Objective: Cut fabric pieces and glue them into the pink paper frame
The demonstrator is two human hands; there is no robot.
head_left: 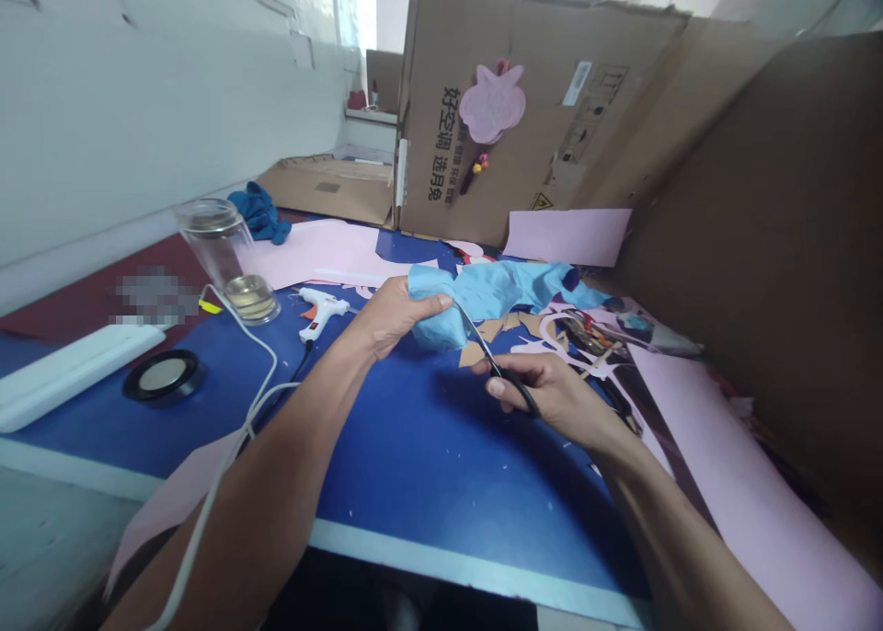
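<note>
My left hand [404, 314] is closed on one end of a light blue piece of cloth [510, 286], thumb on top. The cloth's far end trails to the right across the table. With my right hand [534, 387] I grip a pair of scissors [511, 390] by its black handles. The blades point up and left and meet the cloth close to my left thumb; whether they are parted is hard to see. Brown scraps [507, 326] and pink cut-offs lie just beyond the scissors.
A white glue gun [321, 311], a glass cup [227, 258], a black tape roll [164, 376] and a white power strip [75, 373] stand at left. A white cable [266, 341] crosses my left forearm. Tall cardboard [552, 143] walls the back and right. Pink sheets [724, 447] lie at right.
</note>
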